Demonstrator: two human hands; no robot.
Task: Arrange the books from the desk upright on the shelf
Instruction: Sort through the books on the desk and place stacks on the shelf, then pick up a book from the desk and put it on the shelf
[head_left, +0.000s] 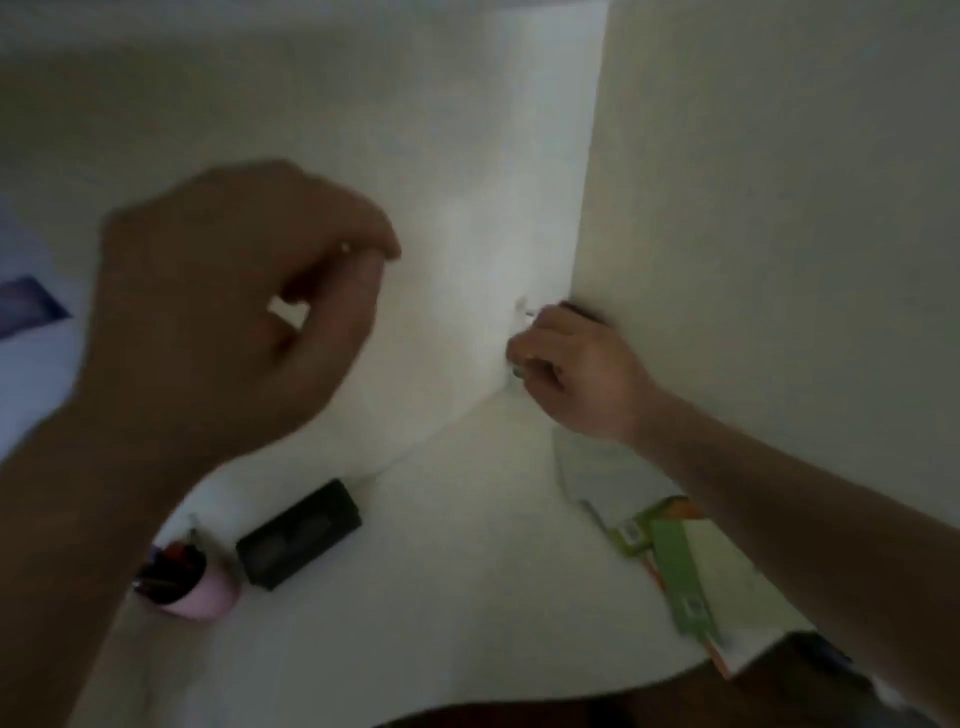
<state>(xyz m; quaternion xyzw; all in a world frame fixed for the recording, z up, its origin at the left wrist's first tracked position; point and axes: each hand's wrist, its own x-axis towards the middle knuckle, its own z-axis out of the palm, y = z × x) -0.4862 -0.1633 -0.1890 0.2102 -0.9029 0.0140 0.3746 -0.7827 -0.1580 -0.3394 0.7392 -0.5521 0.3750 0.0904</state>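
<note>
Head view looks steeply down, close over the white desk corner.

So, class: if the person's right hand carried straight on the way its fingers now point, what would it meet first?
Probably the white wall at the corner: the right hand points up-left with its fingertips seemingly at that surface already. Blur hides whether they touch.

Books lie flat on the white tabletop, at its right side against the wall, partly under a forearm. Top cover is pale with a green strip and an orange accent; a white one sits beneath, farther back. Blurred, titles unreadable.
</note>
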